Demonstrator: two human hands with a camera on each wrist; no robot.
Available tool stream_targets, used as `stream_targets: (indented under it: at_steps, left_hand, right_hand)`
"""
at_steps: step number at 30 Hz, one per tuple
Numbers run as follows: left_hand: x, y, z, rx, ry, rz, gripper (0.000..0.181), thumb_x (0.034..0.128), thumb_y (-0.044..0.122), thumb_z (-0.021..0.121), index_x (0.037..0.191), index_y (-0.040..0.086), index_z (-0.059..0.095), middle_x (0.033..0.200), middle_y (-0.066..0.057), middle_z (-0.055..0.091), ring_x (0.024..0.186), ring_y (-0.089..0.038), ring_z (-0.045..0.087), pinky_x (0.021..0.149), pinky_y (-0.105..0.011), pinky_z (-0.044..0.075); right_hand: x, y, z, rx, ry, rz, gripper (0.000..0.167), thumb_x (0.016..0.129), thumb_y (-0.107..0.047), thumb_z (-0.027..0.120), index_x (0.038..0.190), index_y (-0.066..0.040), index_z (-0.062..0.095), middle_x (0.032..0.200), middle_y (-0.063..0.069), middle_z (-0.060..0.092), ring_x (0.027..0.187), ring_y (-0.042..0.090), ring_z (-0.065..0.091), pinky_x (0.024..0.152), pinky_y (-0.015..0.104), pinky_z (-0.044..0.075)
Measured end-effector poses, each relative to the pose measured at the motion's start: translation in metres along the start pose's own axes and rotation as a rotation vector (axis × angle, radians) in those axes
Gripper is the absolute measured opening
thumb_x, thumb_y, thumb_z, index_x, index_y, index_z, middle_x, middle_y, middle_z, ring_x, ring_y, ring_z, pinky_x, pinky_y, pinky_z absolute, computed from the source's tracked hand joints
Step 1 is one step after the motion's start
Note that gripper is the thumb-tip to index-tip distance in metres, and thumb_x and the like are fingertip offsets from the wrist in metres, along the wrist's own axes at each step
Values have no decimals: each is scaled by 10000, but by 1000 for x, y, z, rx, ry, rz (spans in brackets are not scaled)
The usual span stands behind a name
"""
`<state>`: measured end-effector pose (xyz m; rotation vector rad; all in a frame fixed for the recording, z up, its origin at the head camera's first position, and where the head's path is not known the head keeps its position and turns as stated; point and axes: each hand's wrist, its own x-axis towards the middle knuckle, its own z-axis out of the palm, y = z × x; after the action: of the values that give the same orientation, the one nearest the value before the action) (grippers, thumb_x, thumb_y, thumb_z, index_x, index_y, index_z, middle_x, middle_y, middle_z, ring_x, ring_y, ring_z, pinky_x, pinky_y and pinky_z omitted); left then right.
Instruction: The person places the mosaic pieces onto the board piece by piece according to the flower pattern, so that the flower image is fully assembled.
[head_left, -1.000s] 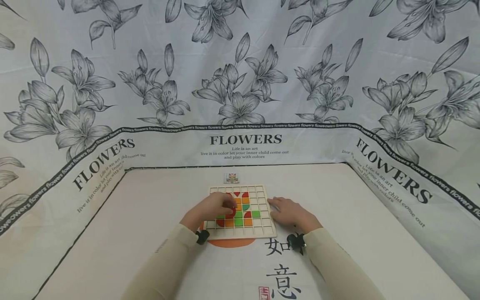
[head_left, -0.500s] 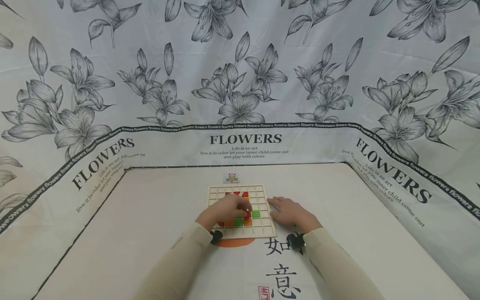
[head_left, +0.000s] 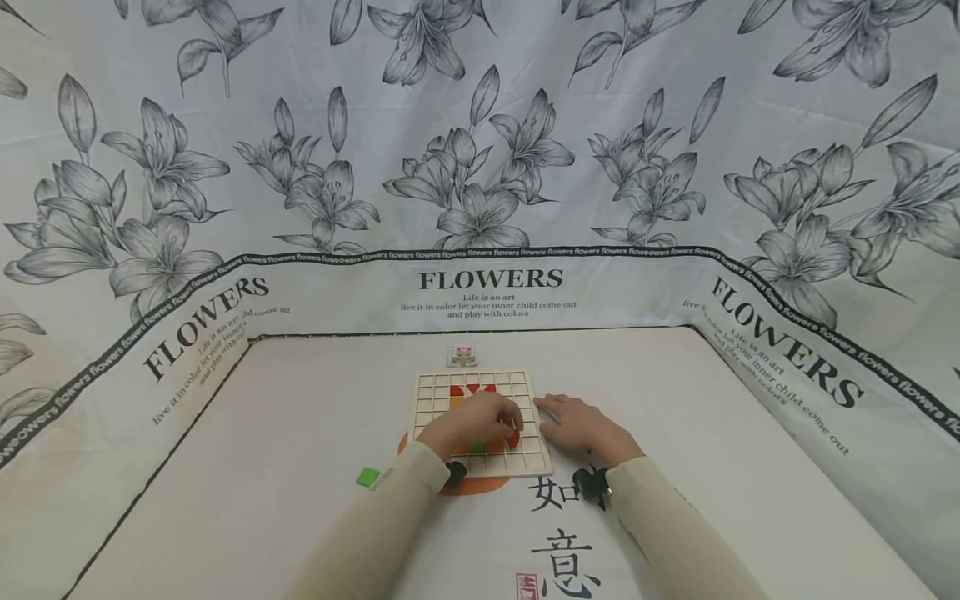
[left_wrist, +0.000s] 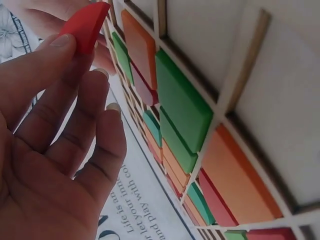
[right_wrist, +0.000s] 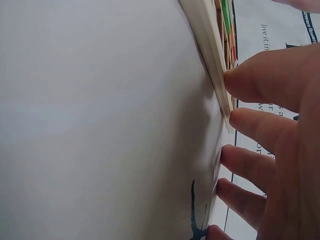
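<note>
My left hand [head_left: 476, 421] is over the right half of a wooden grid board [head_left: 536, 458]. Between thumb and fingers it pinches a red tile with a curved edge [left_wrist: 89, 26], held just off the board in the left wrist view. Orange, green and red tiles fill several cells, among them a green tile [left_wrist: 182, 90] and an orange tile [left_wrist: 240, 175]. The hand covers part of this pattern in the head view. At the board's right edge, my right hand [head_left: 581, 427] lies with relaxed, spread fingers, its thumb [right_wrist: 250, 75] touching the rim.
Behind the board lies a small card with a coloured flower pattern [head_left: 462, 356]. A loose green tile [head_left: 368, 476] is on the cloth left of my left sleeve. Flower-printed curtains [head_left: 487, 208] enclose the back and sides.
My left hand has moved right across the board, carrying the red tile. The loose green tile by the left sleeve has come into view. My right hand has stayed put.
</note>
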<state>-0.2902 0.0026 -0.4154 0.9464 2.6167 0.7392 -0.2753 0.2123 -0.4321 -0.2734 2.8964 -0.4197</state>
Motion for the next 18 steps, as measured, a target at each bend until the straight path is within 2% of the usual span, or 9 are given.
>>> stream_targets:
  at_steps: [12, 18]
  left_hand:
    - [7, 1, 5, 47, -22, -16, 148, 919, 126, 632, 957, 238, 720, 904, 119, 653, 850, -103, 562, 771, -231, 466]
    - [9, 4, 9, 120, -44, -37, 190, 923, 101, 604, 962, 236, 733, 956, 104, 648, 860, -105, 552, 745, -233, 454]
  right_hand:
    - [1, 1, 1, 13, 5, 8, 548, 952, -321, 474, 1480, -194, 406, 1547, 120, 359, 1425, 368, 326, 1112, 576, 305]
    - [1, 1, 2, 16, 8, 1, 550, 952, -323, 476, 1481, -191, 405, 1547, 125, 357, 1427, 367, 322, 1116, 569, 300]
